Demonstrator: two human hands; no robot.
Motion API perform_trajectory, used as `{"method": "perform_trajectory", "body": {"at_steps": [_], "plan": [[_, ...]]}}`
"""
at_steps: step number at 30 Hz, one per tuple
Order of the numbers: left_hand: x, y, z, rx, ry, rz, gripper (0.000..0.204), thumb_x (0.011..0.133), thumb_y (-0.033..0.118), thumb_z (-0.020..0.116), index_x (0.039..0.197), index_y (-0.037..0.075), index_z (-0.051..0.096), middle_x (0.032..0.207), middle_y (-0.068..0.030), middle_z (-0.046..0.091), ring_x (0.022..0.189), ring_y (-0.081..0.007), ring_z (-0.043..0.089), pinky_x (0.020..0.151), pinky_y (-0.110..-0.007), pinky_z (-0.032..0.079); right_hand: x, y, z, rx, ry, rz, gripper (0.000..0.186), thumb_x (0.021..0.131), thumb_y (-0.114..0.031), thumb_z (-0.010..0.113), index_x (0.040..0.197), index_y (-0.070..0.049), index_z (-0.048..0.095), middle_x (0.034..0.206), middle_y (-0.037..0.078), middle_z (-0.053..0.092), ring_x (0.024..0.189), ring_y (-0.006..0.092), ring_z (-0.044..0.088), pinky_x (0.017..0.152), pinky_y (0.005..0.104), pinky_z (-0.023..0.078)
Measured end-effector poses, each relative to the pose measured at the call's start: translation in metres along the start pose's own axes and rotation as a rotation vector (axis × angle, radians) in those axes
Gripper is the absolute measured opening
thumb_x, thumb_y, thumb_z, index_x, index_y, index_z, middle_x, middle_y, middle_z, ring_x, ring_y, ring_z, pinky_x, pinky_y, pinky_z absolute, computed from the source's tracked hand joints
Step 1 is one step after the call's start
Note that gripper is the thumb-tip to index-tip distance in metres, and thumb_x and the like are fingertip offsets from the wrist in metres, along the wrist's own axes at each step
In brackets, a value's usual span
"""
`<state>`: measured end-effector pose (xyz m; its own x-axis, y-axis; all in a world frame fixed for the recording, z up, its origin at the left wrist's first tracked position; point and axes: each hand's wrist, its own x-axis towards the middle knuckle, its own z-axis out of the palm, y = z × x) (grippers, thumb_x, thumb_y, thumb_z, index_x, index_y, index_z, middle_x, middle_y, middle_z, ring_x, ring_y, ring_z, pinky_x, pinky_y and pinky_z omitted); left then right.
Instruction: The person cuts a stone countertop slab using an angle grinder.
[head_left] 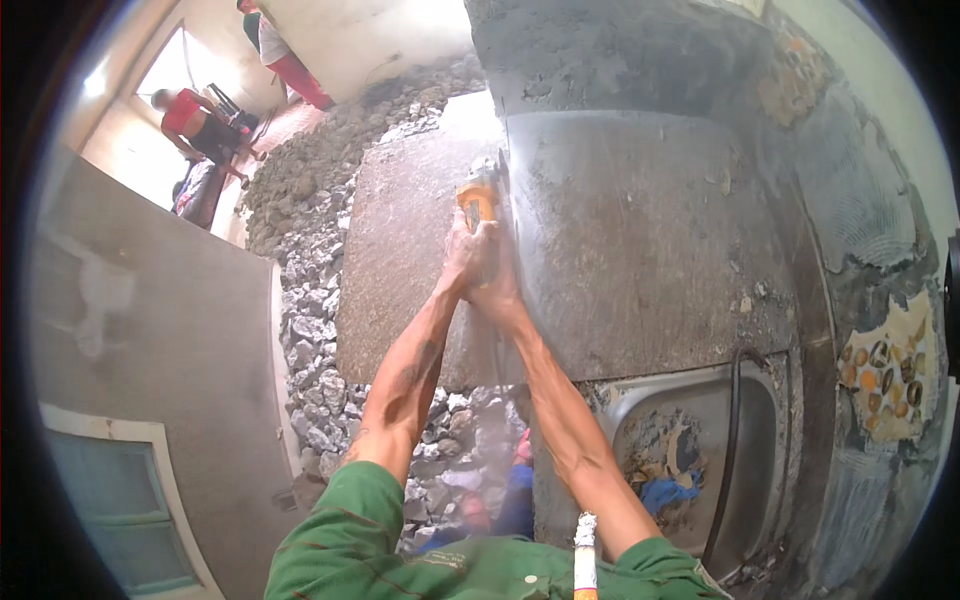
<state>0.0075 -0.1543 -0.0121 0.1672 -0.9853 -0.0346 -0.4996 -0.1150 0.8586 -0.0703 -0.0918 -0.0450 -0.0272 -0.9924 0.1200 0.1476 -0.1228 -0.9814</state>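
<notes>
My left hand (463,252) and my right hand (494,286) are closed together around a yellow power tool (476,202), apparently an angle grinder, pointing away from me. Its metal head rests at or just above the edge where a grey stone countertop (640,230) meets a paler slab surface (390,250); dust hazes that line and hides whether it touches. My right fingers are partly hidden behind the left hand and tool body. A lit cigarette (586,565) with a long ash juts into the bottom of the view.
Broken rubble (312,330) lines the floor. A steel sink (625,395) holding debris and a blue scrap, with a black hose (732,430), is at lower right. Patchy wall (870,220) stands right, grey partition (140,300) left. Two people (185,125) (280,55) are at the far upper left.
</notes>
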Motion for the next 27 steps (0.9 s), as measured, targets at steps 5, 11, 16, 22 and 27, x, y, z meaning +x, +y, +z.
{"method": "perform_trajectory", "body": {"at_steps": [5,11,16,22,27], "plan": [[0.058,-0.001,0.009,0.066,-0.008,-0.006,0.067,0.079,0.035,0.058,0.128,-0.009,0.042,0.103,-0.0291,0.061,0.095,-0.0362,0.062,0.081,-0.04,0.048,0.054,0.015,0.001,0.06,0.013,-0.033,0.103,0.058,0.0,0.081,0.143,-0.006,0.025,0.139,0.013,0.037,0.132,0.0274,0.035,0.11,0.0359,0.031],[0.088,-0.001,0.018,0.086,0.033,0.061,0.057,0.08,0.037,0.059,0.113,-0.008,0.05,0.099,-0.0311,0.061,0.096,-0.0404,0.061,0.082,-0.042,0.047,0.084,0.025,0.001,0.259,-0.044,0.077,0.103,0.061,-0.007,0.081,0.146,-0.009,0.023,0.136,0.014,0.042,0.124,0.0265,0.044,0.1,0.0358,0.044],[0.091,0.003,0.017,0.109,0.019,0.072,0.057,0.079,0.04,0.058,0.109,-0.009,0.051,0.1,-0.0322,0.06,0.097,-0.0429,0.059,0.085,-0.044,0.045,0.084,0.023,0.004,-0.025,0.116,-0.008,0.097,0.062,-0.004,0.078,0.143,-0.009,0.025,0.124,0.013,0.05,0.106,0.0237,0.056,0.084,0.0342,0.051],[0.097,0.006,0.018,0.138,-0.014,0.031,0.06,0.079,0.04,0.058,0.111,-0.009,0.049,0.103,-0.0325,0.059,0.1,-0.0428,0.059,0.086,-0.044,0.045,0.085,0.013,0.0,0.157,0.031,0.239,0.1,0.062,-0.002,0.076,0.146,-0.009,0.021,0.113,0.013,0.055,0.088,0.0218,0.061,0.07,0.0319,0.054],[0.086,0.008,0.017,0.146,-0.008,0.04,0.062,0.079,0.041,0.057,0.114,-0.009,0.048,0.104,-0.0333,0.059,0.102,-0.044,0.058,0.086,-0.044,0.045,0.077,0.001,-0.004,0.16,-0.005,0.222,0.102,0.067,-0.003,0.075,0.149,-0.01,0.015,0.123,0.015,0.051,0.099,0.0224,0.056,0.079,0.0322,0.049]]}}
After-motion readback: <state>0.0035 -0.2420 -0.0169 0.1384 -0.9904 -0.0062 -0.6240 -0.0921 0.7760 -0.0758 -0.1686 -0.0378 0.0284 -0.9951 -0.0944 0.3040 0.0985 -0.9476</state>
